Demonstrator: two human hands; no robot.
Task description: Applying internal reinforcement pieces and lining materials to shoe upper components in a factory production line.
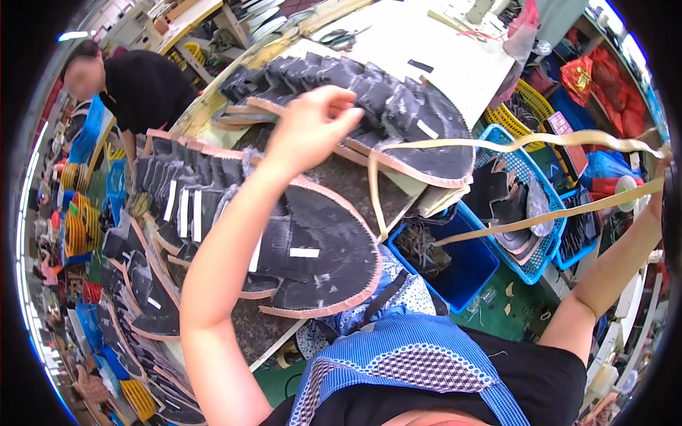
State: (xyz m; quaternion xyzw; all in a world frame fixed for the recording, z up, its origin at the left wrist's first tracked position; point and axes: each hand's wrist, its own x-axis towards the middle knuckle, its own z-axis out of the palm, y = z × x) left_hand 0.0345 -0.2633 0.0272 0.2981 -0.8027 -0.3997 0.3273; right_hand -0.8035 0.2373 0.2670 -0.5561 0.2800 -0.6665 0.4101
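My left hand (pixel 312 131) is above the far row of black shoe uppers (pixel 426 117), its fingers loosely curled with a gap to the thumb; nothing shows in it. At the far right rim my right hand (pixel 666 177), mostly lost in the dark edge, grips a long tan strip (pixel 511 144). Its upper length runs left to the far uppers and bends down at their edge. A lower length (pixel 554 215) slants from the right hand toward the blue bin. Nearer me, under my left forearm, lies another fanned row of black uppers (pixel 330 245) with pinkish-tan edges and white tabs.
A blue bin (pixel 465 273) with tangled strips stands by the table (pixel 472 64). Behind it is a light-blue basket (pixel 543 259) with black pieces, then a yellow basket (pixel 536 96). More uppers (pixel 145 302) are stacked at left. A person in black (pixel 145 89) bends at the upper left.
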